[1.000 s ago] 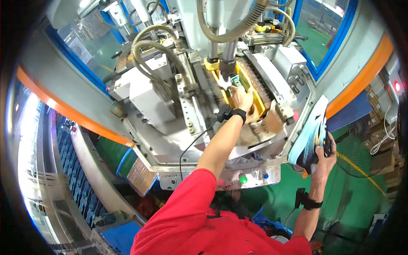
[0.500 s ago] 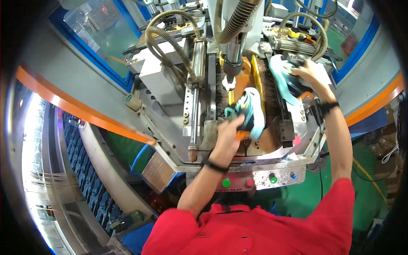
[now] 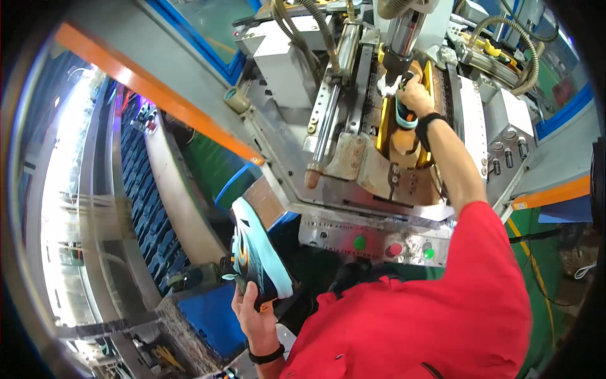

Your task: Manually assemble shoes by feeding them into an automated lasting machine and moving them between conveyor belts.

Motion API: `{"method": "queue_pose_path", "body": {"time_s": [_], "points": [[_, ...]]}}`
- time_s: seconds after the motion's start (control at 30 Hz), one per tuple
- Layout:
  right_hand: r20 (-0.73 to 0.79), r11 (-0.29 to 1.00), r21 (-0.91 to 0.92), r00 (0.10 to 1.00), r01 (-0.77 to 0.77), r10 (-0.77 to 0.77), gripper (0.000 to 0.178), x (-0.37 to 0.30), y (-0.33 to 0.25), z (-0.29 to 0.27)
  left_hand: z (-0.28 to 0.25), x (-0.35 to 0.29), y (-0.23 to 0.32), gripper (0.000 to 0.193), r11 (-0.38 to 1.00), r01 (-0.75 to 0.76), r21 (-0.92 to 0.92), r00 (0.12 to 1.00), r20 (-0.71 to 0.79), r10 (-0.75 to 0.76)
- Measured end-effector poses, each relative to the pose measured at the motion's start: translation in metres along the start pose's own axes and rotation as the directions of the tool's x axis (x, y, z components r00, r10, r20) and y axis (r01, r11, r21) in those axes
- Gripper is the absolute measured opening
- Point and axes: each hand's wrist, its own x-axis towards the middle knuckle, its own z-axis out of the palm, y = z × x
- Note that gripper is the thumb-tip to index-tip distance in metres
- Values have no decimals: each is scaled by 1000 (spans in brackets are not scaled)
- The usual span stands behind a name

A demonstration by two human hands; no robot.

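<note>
The right arm (image 3: 457, 164) reaches well forward, its forearm slanting up and leftward. The right hand (image 3: 416, 100) is turned with its back upward, fingers curled in a grip, the tips partly hidden. The left hand (image 3: 255, 319) sits low and well apart, thumb (image 3: 251, 292) pointing up, grip closed; little of the left forearm (image 3: 270, 369) shows.

Red short-sleeved shirt (image 3: 416, 316)
Black wristband (image 3: 267, 355) by the bare left hand (image 3: 255, 321); another black wristband (image 3: 427, 130) by the bare right hand (image 3: 415, 98).
</note>
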Motion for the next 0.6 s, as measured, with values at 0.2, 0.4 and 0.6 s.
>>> {"method": "queue_pose_path", "body": {"time_s": [0.2, 0.4, 0.6], "points": [[-250, 776, 329, 842, 538, -478, 25, -241, -65, -93, -34, -27, -27, 30, 993, 113, -31, 976, -182, -117], [94, 727, 391, 761, 564, -641, 25, -369, -35, 73, -24, -50, -43, 27, 983, 171, -70, 968, -174, -180], [270, 800, 477, 805, 365, -528, 39, -370, -29, 74, -24, -65, -41, 26, 976, 206, -77, 964, -153, -215]]}}
